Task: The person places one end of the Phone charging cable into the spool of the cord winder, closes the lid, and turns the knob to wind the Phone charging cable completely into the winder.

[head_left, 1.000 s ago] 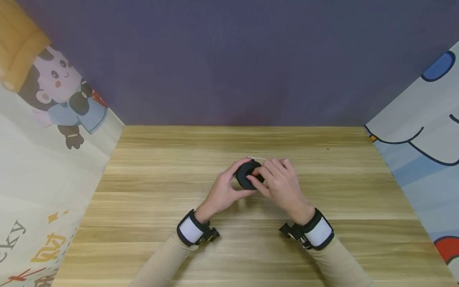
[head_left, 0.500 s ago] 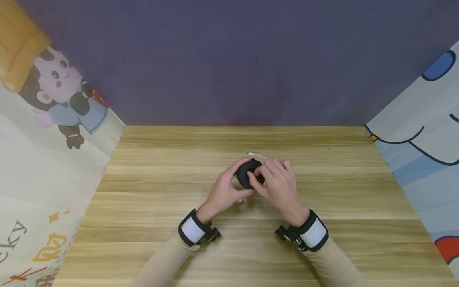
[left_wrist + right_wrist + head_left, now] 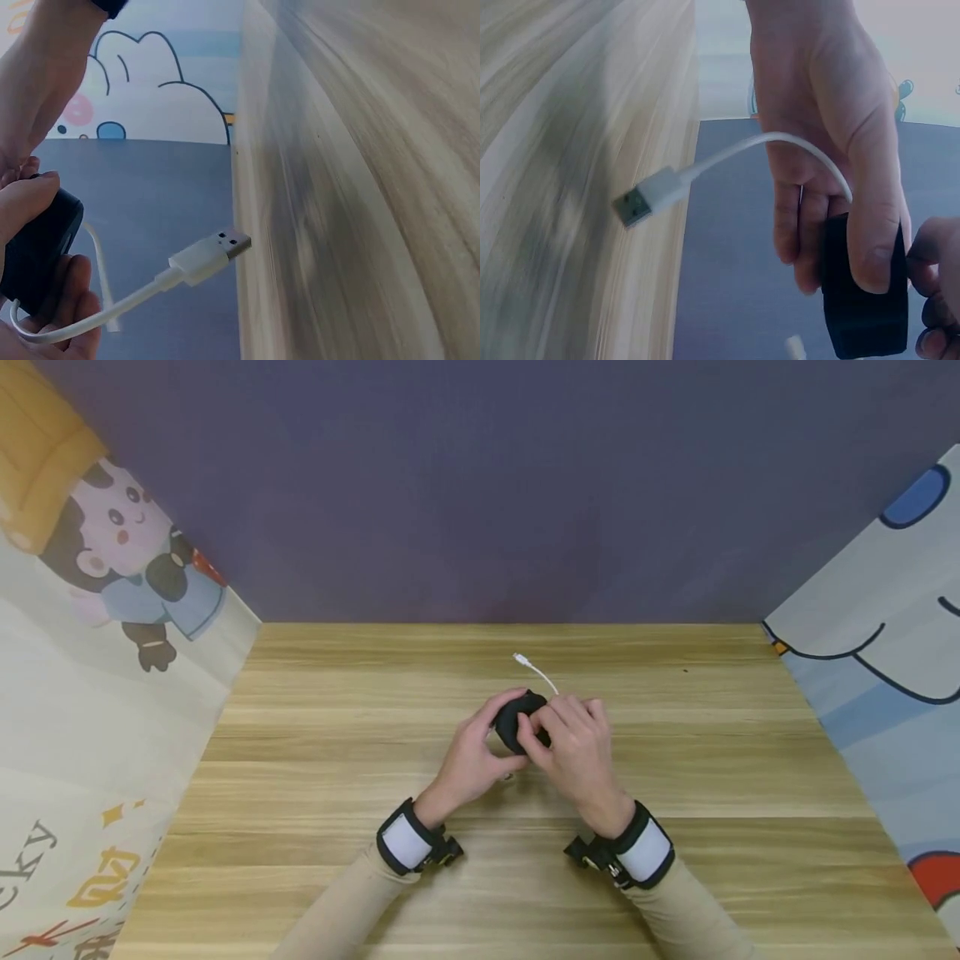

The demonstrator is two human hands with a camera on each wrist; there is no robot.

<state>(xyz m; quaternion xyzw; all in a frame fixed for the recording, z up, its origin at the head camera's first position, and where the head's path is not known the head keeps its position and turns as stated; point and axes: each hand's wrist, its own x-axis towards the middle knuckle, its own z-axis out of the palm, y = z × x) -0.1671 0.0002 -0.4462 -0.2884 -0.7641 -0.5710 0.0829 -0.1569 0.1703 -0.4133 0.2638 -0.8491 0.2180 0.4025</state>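
A black round cable winder [image 3: 507, 725] is held above the table, with a white USB cable [image 3: 541, 674] coming out of it. My left hand [image 3: 468, 753] grips its rim, thumb on the near side and fingers on the far side. With curled thumb and fingers, my right hand [image 3: 579, 750] pinches at the middle of its upper face; the exact pinch point is hidden. A white USB-A plug [image 3: 206, 257] hangs below the winder in the left wrist view. The cable's other, smaller connector [image 3: 521, 658] sticks out past the far side.
A wood-grain table [image 3: 337, 735] lies beneath both hands. Behind it stands a dark blue-grey panel [image 3: 480, 493]. Cartoon-printed panels flank the table on the left [image 3: 90, 718] and right [image 3: 885, 635]. A tiny dark speck [image 3: 686, 671] is on the tabletop.
More of the cable's small-connector end shows past the far side, reaching farther from me. My right hand and wrist have swung a little left; my left hand keeps its grip nearly in place.
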